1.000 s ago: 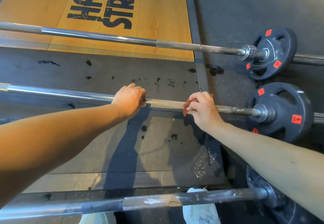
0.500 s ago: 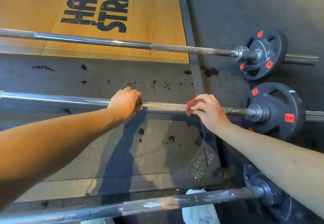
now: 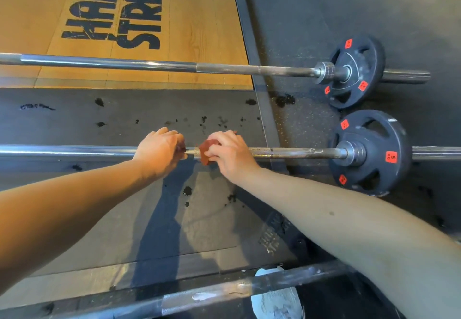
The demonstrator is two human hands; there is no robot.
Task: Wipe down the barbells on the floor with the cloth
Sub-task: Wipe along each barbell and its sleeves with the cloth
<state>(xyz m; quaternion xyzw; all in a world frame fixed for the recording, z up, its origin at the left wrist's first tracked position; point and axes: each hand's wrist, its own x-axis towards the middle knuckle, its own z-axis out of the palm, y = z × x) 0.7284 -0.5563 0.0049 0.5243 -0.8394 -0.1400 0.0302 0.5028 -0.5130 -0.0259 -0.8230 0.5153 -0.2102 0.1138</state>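
Observation:
Three barbells lie across the floor. On the middle barbell my right hand grips a reddish-brown cloth wrapped round the shaft. My left hand grips the same shaft just to the left, with a small gap of bare bar between the hands. A black 5 kg plate sits on this bar's right end. The far barbell carries a smaller black plate. The near barbell crosses the bottom of the view.
A wooden lifting platform with black lettering lies beyond the far bar. Dark rubber flooring with black scuffs surrounds it. My light shoe shows below the near bar.
My right hand has slid the cloth leftward along the middle bar, closing most of the gap to my left hand, which has kept its grip.

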